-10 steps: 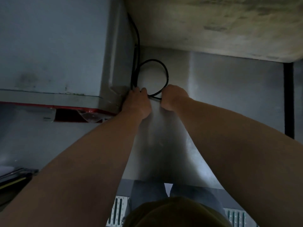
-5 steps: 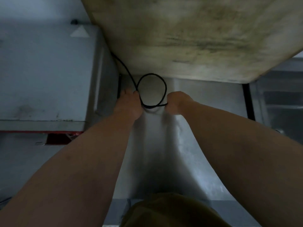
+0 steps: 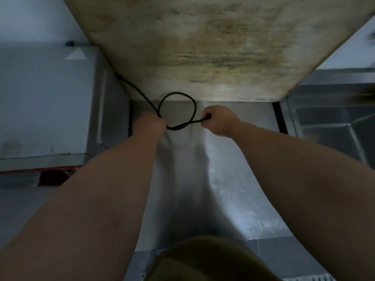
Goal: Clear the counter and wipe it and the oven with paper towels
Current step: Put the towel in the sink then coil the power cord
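Note:
A black power cord [image 3: 193, 110] forms a loop above the steel counter [image 3: 227, 179], close to the back wall. My left hand [image 3: 150, 123] grips the cord where the loop crosses itself, beside the oven's right side. My right hand [image 3: 220, 119] holds the cord's thicker end, a little to the right. The cord runs up and left behind the grey oven [image 3: 46, 102], which stands on the counter's left part. No paper towel shows in view.
A stained beige slab [image 3: 213, 47] overhangs the back of the counter. A steel sink basin [image 3: 334, 122] lies to the right behind a black seam. A red strip [image 3: 36, 170] runs along the oven's front edge.
My view has tilted up, so the slab fills more of the top. My hands have drawn slightly apart with the cord, and the loop now lies between them.

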Available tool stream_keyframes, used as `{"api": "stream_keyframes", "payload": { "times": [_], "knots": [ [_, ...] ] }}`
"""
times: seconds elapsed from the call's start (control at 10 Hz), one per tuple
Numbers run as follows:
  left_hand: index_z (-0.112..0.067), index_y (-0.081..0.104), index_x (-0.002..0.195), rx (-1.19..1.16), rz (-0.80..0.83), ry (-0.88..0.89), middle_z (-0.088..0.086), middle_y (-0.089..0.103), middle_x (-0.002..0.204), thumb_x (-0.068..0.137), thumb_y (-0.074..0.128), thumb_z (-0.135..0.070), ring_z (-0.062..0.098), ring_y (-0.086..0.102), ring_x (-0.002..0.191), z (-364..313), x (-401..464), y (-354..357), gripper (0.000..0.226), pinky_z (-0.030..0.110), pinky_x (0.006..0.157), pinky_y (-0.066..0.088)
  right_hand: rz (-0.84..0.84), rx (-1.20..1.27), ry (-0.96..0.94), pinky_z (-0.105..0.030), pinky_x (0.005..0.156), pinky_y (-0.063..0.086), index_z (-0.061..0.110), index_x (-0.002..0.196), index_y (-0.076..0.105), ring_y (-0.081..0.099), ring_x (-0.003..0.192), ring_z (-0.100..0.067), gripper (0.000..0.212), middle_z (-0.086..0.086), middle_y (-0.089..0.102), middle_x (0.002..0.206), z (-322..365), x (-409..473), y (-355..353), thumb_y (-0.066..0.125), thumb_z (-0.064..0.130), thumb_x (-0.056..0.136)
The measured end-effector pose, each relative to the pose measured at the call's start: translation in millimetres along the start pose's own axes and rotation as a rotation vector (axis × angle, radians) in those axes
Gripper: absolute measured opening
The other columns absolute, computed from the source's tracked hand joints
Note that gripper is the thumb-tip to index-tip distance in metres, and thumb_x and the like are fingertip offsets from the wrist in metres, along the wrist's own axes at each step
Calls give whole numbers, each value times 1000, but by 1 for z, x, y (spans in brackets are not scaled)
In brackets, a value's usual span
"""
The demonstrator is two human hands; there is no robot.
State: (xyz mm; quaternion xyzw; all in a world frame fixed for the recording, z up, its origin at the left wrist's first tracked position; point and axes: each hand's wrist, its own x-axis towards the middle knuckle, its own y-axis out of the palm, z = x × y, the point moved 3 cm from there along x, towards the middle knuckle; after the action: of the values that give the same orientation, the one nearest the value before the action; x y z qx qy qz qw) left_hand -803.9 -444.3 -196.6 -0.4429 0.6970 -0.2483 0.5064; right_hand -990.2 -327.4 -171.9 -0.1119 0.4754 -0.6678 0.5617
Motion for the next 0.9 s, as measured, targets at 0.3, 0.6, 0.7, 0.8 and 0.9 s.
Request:
{"api": "stream_keyframes", "payload": {
  "times": [0.3,0.6,0.7,0.8,0.9],
  "knots": [
    [0,61,127,-689,162,-181,19,61,128,103,46,-16,21,62,74,10,14,16,32,19,57,54,-74,227,8,-24,60,47,27,78,65,62,73,-18,10,1,66,78,-4,-32,0,64,20,85],
    [-18,53,78,-847,191,-235,2,57,88,100,57,-19,8,48,62,24,-8,24,23,19,60,44,-65,175,-25,-24,61,48,25,84,67,63,75,-19,8,1,67,82,-3,-43,10,62,19,85],
    [-11,66,110,-543,91,-131,7,60,111,99,57,-21,12,53,70,26,-5,10,17,13,44,36,-36,53,-73,-24,67,44,28,86,65,59,80,-16,9,8,61,83,5,-41,13,61,20,85],
    [-5,61,130,-283,-71,-31,12,64,129,99,53,-17,27,62,113,31,-13,-2,34,14,66,44,-30,-18,-129,-23,70,41,26,91,64,56,83,-15,11,9,59,84,19,-36,19,61,17,84],
    [-4,63,128,-151,-156,142,15,62,131,101,53,-18,32,56,121,39,-20,-1,32,30,94,42,-12,-104,-212,-26,74,44,20,99,66,56,89,-18,20,2,64,96,36,-29,28,59,12,82]
  ]
}}
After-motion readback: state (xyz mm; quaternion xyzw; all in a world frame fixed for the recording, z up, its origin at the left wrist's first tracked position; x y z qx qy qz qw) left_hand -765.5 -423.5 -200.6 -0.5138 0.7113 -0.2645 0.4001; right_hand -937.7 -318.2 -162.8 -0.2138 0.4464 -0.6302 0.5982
